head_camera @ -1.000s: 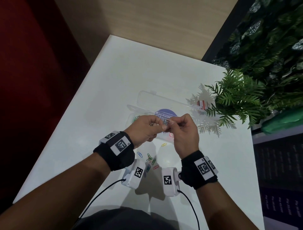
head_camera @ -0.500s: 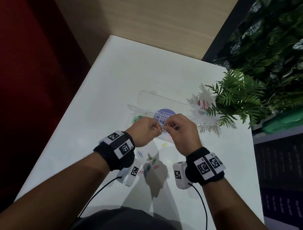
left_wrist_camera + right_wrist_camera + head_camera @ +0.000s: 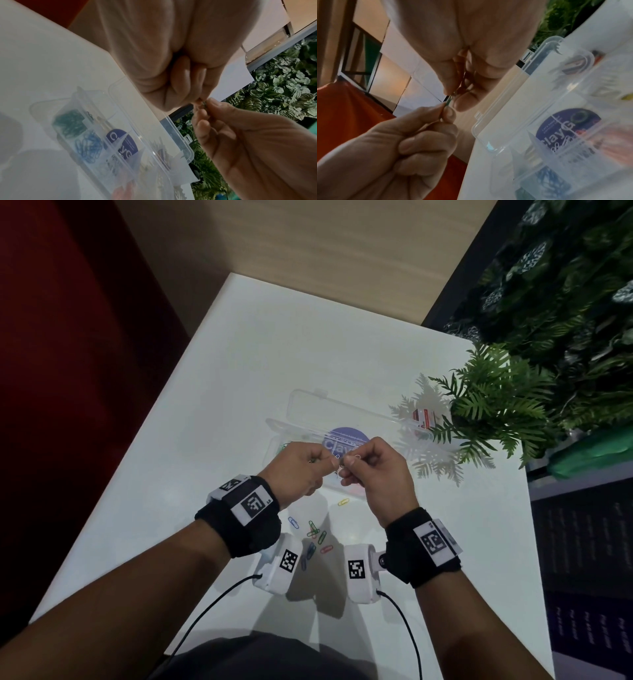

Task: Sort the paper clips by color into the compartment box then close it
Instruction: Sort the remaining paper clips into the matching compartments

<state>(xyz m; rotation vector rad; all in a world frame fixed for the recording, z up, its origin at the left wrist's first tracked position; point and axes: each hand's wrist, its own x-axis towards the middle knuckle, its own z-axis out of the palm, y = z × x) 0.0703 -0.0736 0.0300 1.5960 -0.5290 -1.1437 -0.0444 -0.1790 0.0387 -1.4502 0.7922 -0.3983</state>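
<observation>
Both hands meet above the open clear compartment box (image 3: 342,419). My left hand (image 3: 334,463) and right hand (image 3: 347,462) each pinch one end of a small bunch of joined paper clips (image 3: 339,470). In the right wrist view a green clip (image 3: 447,102) runs from the left hand's fingertips (image 3: 448,115) to the right hand (image 3: 452,94). In the left wrist view the left hand (image 3: 199,101) pinches against the right hand's fingers (image 3: 212,104). The box (image 3: 185,147) holds green clips (image 3: 70,123) and blue clips (image 3: 89,147) in separate compartments.
Loose clips lie on the white table (image 3: 205,440) under my wrists: blue (image 3: 293,522), green and red (image 3: 313,530), yellow (image 3: 343,502), red (image 3: 327,548). A fern (image 3: 496,405) overhangs the box's right end. The box lid (image 3: 325,409) lies flat behind it.
Both hands stay pinched together over the box. The right wrist swung outward and came back, and the fingers shifted slightly on the clips.
</observation>
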